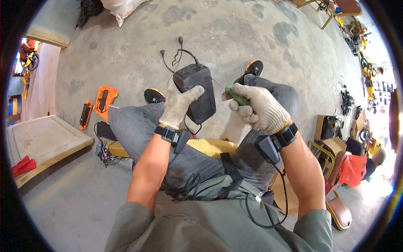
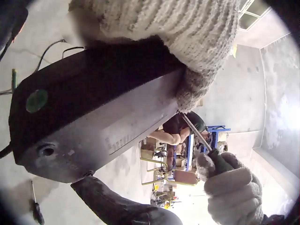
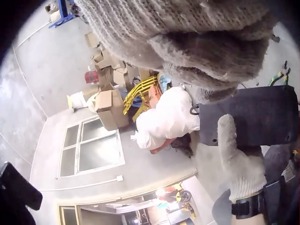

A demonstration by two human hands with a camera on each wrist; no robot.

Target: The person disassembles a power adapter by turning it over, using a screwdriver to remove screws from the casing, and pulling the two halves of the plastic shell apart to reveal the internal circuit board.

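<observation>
My gloved left hand [image 1: 178, 106] grips a black rectangular case [image 1: 206, 98], with the thumb laid across its face. Two cables ending in plugs [image 1: 181, 40] run from the top end of the case, and another cable loops below it. In my gloved right hand [image 1: 266, 108] is a screwdriver [image 1: 238, 97] with a green handle. Its thin shaft points left, the tip right at the case's upper right corner. From the left wrist, the screwdriver shaft [image 2: 197, 133] meets the case [image 2: 89, 136] at the edge beside the left glove. A round hole shows in one end.
Orange-and-black parts [image 1: 105, 101] lie on the floor at left, near a pale panel [image 1: 54, 145]. A second screwdriver [image 2: 37, 211] lies on the floor. Cardboard boxes [image 1: 331, 145] and chairs stand at right. My legs and shoes flank the work.
</observation>
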